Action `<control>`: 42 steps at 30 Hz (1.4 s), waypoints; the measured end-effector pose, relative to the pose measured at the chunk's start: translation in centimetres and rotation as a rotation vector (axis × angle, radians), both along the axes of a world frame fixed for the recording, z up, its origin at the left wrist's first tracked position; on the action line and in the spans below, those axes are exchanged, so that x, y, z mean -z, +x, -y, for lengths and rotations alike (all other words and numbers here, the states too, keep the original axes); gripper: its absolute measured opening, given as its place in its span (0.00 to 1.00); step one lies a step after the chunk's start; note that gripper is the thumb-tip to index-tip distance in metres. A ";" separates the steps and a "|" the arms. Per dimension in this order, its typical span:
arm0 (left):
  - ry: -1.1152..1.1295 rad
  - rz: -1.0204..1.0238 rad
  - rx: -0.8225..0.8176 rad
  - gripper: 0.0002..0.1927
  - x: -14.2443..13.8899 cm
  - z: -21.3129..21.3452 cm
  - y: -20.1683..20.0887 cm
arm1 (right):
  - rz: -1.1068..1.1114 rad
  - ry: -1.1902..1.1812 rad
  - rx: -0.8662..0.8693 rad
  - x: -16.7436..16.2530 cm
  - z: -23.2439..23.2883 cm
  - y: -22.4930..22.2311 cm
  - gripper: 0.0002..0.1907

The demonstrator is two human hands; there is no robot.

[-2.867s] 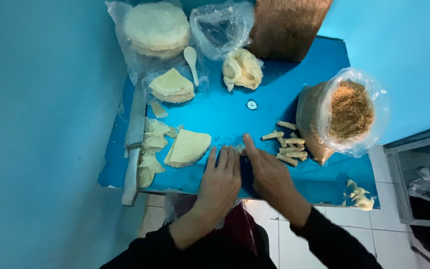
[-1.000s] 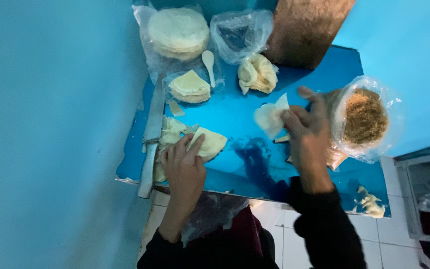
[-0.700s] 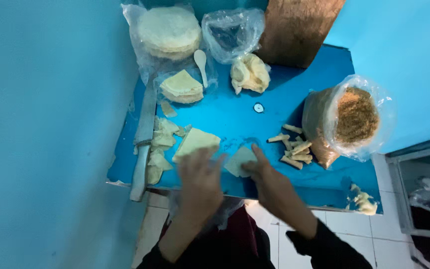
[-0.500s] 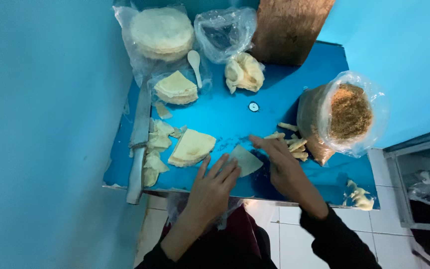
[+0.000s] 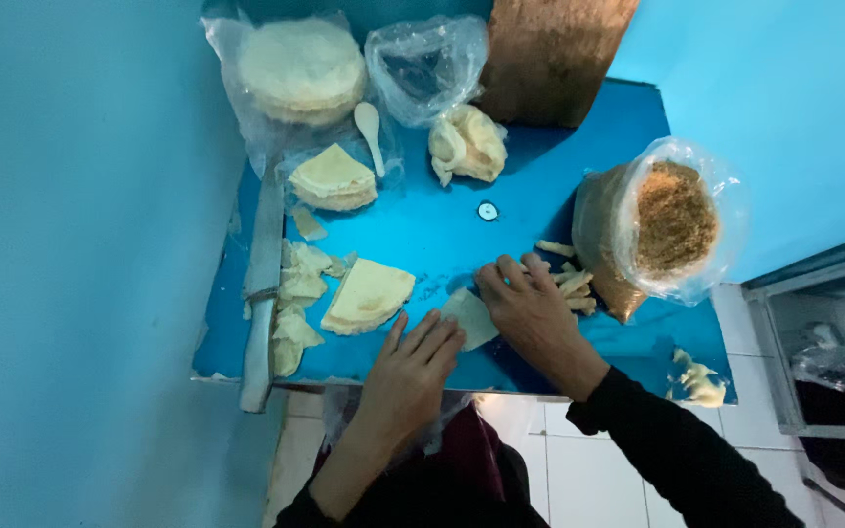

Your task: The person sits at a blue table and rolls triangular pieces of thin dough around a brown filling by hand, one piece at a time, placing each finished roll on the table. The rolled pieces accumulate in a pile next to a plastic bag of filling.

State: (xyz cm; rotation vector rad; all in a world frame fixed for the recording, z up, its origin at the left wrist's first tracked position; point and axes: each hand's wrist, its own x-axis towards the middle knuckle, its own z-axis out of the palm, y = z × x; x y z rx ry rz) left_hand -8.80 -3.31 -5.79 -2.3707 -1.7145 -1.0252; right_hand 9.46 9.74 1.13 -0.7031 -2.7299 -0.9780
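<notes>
On the blue table (image 5: 540,176), left hand (image 5: 413,367) and right hand (image 5: 530,308) lie flat, pressing a wrapper piece (image 5: 469,318)

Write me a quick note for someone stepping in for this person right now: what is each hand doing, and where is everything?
Left hand: flat on the blue table, fingertips at the pale wrapper piece.
Right hand: fingers curled over the same wrapper piece.
Around: stack of cut wrappers left of the hands, finished rolls by the right hand, open bag of brown filling at right, knife on the left edge.
Done: a few rolls lie finished.
Left: this wrapper is not yet rolled; cut wrappers wait in the stack.
</notes>
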 end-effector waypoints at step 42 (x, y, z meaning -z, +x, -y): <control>-0.014 0.199 -0.314 0.13 -4.7 0.5 0.1 | -0.738 -0.785 0.104 -9.7 0.4 3.0 0.18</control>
